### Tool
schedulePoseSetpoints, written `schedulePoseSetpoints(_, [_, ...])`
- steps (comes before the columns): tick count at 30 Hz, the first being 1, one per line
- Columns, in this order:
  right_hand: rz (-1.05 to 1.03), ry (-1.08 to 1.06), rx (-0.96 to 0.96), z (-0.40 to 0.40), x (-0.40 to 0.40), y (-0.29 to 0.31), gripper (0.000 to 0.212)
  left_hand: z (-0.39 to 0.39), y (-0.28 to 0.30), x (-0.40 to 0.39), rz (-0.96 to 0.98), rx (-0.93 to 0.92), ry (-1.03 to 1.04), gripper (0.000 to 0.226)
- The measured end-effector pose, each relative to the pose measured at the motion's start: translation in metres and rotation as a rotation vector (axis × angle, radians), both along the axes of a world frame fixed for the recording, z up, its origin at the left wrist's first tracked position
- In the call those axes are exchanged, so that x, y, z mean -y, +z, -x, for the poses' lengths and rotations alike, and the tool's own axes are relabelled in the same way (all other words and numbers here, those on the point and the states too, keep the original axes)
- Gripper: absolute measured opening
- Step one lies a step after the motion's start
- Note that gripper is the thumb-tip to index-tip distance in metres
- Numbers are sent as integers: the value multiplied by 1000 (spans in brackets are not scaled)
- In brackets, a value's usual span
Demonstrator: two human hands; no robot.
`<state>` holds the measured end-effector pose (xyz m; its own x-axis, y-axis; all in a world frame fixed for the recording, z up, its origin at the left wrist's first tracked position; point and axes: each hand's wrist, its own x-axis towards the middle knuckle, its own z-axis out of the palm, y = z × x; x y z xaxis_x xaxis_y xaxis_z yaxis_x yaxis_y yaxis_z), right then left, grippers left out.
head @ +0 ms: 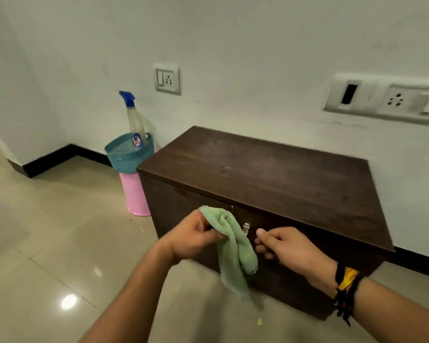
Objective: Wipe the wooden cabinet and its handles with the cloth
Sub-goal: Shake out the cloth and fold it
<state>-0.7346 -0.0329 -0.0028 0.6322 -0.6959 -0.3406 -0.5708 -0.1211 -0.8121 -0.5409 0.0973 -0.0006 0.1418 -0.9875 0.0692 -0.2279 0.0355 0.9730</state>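
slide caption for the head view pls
Left hand holds green cloth before dark wooden cabinet; right hand near handle.

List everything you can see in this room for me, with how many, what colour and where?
cabinet: one, dark brown wood, against the wall, centre right
handle: one visible, silvery, on the cabinet front between the hands
cloth: one, light green, hanging from the left hand
spray bottle: one, clear with blue nozzle, standing in the basket
basket: one, teal mesh, on top of the pink bin
bin: one, pink, on the floor left of the cabinet
socket plates: two, white, on the wall
wristbands: black and yellow, right wrist
left hand: grips the cloth
right hand: near the handle, holding nothing visible
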Motion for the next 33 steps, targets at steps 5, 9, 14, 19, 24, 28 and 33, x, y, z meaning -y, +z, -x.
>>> schedulePoseSetpoints(5, [-246,207,450,30,-23,72,53,22,104,-12,155,-349,-137,33])
schedulePoseSetpoints(9, [-313,63,738,47,-36,125,33,53,163,-17,150,-497,23,18])
schedulePoseSetpoints(14, [-228,-163,830,68,-51,169,17,99,201,-38,-20,-582,308,65])
schedulePoseSetpoints(19, [-141,-225,913,75,-55,190,15,122,220,-49,-27,-352,214,83])
schedulePoseSetpoints(24, [-77,-197,889,60,-52,189,14,123,205,-35,-44,135,338,20])
schedulePoseSetpoints(28, [-62,-280,885,41,-34,172,53,94,219,-13,155,177,555,15])
schedulePoseSetpoints(33, [-69,-96,938,27,-27,180,83,69,248,26,324,623,604,11])
